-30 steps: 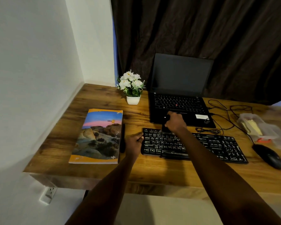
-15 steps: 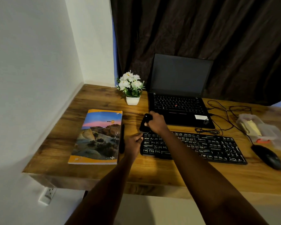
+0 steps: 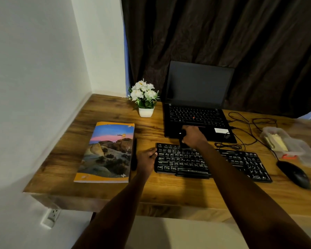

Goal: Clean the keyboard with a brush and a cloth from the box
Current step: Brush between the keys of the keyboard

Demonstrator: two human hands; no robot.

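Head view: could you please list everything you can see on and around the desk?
desk: 1, brown wood, in corner
keyboard: 1, black, front centre
laptop: 1, black, open behind keyboard
book: 1, landscape cover, left
flower pot: 1, white, beside laptop
mouse: 1, black, right
box: 1, clear, far right
cables: several, black, right of laptop
curtain: 1, dark brown, behind
brush: 1, black, over keyboard
left hand: holds keyboard's left edge
right hand: grips brush

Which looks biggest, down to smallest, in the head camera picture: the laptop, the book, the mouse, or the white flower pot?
1. laptop
2. book
3. mouse
4. white flower pot
The mouse lies nearer the camera than the pot, so which of those two is really bigger is unsure.
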